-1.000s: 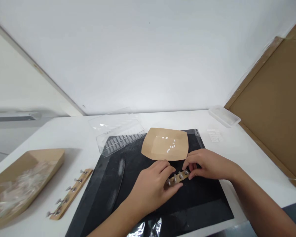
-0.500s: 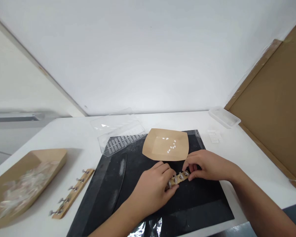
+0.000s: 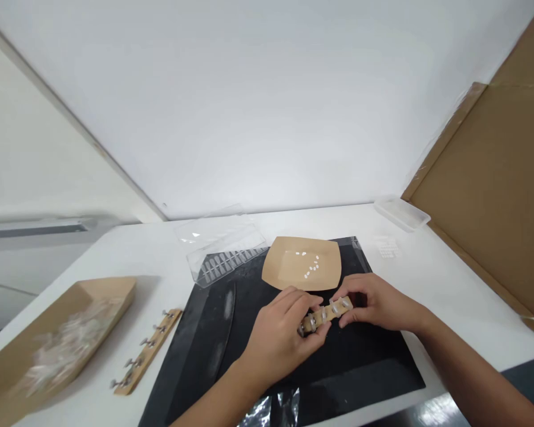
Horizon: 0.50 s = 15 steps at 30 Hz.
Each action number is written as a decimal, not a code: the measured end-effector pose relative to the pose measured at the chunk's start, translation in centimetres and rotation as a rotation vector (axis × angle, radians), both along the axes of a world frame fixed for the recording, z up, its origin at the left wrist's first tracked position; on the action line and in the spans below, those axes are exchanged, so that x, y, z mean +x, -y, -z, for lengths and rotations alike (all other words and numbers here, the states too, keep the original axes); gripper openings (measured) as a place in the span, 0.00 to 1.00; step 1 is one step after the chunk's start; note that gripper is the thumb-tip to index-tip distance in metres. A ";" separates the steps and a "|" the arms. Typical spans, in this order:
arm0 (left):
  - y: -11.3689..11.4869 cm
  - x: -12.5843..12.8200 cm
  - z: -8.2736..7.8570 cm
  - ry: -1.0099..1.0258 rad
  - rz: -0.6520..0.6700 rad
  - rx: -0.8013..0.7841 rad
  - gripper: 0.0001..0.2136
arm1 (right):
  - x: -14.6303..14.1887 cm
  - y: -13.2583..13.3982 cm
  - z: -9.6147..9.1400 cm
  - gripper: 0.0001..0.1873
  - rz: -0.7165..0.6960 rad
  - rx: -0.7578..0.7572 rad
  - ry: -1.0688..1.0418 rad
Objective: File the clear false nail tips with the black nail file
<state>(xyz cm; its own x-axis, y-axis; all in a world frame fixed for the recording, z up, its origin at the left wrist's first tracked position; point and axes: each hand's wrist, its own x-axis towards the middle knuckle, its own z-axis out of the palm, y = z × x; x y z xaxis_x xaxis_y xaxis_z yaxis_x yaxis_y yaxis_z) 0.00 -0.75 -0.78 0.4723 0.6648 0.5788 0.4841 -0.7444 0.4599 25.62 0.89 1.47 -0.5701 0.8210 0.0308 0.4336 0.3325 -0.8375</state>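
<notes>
Over a black mat, my left hand is closed around the left part of a wooden strip. Several pale, clear false nail tips stand in a row along that strip. My right hand is closed at the strip's right end, its thumb below and its fingers behind. Just beyond the hands, a brown paper tray holds several small white pieces.
To the left lies a second wooden strip with metal pegs. Beside it, a brown tray contains clear plastic pieces. A clear box of nail tips overlaps the mat's far edge. At back right are a translucent container and a cardboard panel.
The wooden strip has been raised and tilted slightly, so its nail tips show more clearly. My right fingers have shifted around its right end. The whole view has turned a little left.
</notes>
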 end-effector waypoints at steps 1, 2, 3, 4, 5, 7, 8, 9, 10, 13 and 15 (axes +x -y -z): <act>0.1 0.1 0.0 0.010 0.001 0.011 0.11 | 0.0 0.6 0.3 0.21 0.045 0.027 -0.046; 0.2 0.1 0.1 0.015 0.009 0.019 0.11 | 0.0 1.2 0.7 0.21 0.082 0.058 -0.080; 0.3 0.2 0.1 0.017 0.024 0.024 0.12 | 0.1 1.9 1.0 0.20 0.114 0.089 -0.099; 0.3 0.3 0.1 0.020 0.039 0.026 0.13 | 0.2 2.6 1.3 0.19 0.146 0.117 -0.106; 0.4 0.4 0.2 0.019 0.049 0.020 0.16 | 0.4 3.3 1.6 0.18 0.173 0.140 -0.104; 0.5 0.5 0.1 0.009 0.048 -0.016 0.27 | 1.1 4.9 2.3 0.16 0.248 0.174 -0.086; 0.6 0.5 0.1 0.002 0.042 -0.044 0.34 | 1.8 5.8 2.8 0.16 0.301 0.189 -0.068; 0.6 0.5 0.0 -0.008 0.034 -0.075 0.41 | 2.7 6.8 3.3 0.15 0.365 0.204 -0.049; 0.7 0.5 -0.1 -0.017 0.026 -0.105 0.47 | 3.8 7.8 3.8 0.15 0.426 0.202 -0.021; 0.7 0.4 -0.1 -0.042 0.013 -0.165 0.55 | 8.3 11.4 5.4 0.15 0.669 0.209 0.051; 0.6 0.4 0.1 -0.058 0.016 -0.167 0.54 | 11.9 14.3 5.8 0.17 0.869 0.264 0.081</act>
<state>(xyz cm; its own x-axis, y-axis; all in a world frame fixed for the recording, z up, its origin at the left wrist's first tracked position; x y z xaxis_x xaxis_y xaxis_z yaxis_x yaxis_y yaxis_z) 0.40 -1.34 -0.91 0.5133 0.7413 0.4325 0.5017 -0.6680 0.5495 37.51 -13.37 -4.31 0.2377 0.9343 0.2658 0.6753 0.0377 -0.7366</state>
